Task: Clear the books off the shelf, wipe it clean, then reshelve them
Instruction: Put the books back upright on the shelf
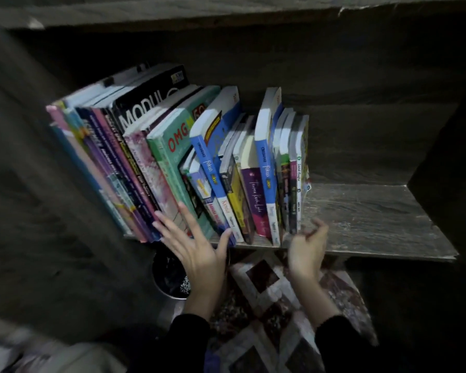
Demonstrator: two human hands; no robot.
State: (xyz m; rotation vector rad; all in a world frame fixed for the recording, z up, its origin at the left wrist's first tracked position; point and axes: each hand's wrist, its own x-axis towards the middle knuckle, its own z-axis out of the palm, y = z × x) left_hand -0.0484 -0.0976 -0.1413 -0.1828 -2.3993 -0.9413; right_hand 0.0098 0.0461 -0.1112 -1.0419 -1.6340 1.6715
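Left hand (197,251) rests spread on leaning books (170,162); right hand (306,247) curls loosely, empty. Unbraced, the row may slump rightward.

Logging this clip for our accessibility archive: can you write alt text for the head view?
A row of books, most leaning left, stands on a dark wooden shelf. The left hand, fingers spread, touches the lower spines near a green OMG book; the right hand, loosely curled and blurred, is at the base of the rightmost books, contact unclear.
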